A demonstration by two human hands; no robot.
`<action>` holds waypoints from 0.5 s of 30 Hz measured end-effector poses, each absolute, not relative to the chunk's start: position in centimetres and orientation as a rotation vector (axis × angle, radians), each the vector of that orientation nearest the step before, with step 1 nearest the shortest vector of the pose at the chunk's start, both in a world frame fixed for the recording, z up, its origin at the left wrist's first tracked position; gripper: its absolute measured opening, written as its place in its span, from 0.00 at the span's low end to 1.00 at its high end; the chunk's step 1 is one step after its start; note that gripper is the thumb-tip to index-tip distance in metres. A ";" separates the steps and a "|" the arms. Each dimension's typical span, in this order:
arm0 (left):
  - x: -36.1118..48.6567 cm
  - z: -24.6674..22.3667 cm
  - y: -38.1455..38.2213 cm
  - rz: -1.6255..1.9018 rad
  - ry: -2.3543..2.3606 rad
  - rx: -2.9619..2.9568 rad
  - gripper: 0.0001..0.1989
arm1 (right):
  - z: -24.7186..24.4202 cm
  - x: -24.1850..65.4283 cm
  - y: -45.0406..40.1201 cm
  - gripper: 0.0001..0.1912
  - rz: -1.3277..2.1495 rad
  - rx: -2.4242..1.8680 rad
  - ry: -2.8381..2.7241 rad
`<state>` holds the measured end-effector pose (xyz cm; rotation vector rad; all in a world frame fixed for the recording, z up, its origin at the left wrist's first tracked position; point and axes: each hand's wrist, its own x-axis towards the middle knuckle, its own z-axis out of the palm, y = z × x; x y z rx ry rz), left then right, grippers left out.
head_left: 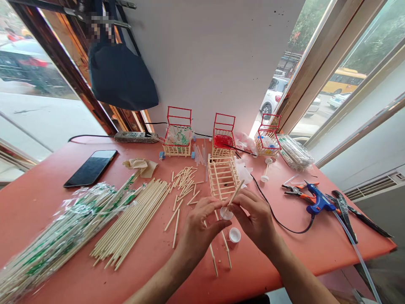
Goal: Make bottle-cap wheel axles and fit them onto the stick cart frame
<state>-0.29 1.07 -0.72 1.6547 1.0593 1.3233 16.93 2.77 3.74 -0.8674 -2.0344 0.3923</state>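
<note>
Between finger and thumb, my left hand (202,219) grips a small white plastic cap (225,213). My right hand (255,213) pinches a short wooden stick (236,192), its lower end at the cap. A second white cap (234,235) lies on the table just below. Under and behind my hands is a small frame of glued sticks (223,175), with two longer sticks (226,247) reaching toward me. Further back, a stick with a white cap at each end (266,170) rests on the table.
Bare sticks (133,223), bagged sticks (72,228) and cut pieces (185,181) lie left, near a phone (91,168). A blue glue gun (319,200) and pliers (294,191) lie right. Small stick carts (177,141) with red handles and a power strip (136,137) line the back.
</note>
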 end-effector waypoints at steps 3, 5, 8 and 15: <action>-0.3 -0.8 1.0 1.317 1.073 1.681 0.13 | 3.6 16.9 2.8 0.12 0.380 -0.851 -2.026; -0.3 -0.8 1.0 1.316 1.085 1.695 0.14 | 3.6 16.9 2.8 0.12 0.366 -0.852 -2.020; -0.2 -0.8 0.9 1.326 1.105 1.701 0.16 | 3.6 16.9 2.8 0.11 0.357 -0.863 -2.021; -0.1 -0.7 1.0 1.338 1.108 1.635 0.17 | 3.4 17.0 2.8 0.11 0.366 -0.873 -2.020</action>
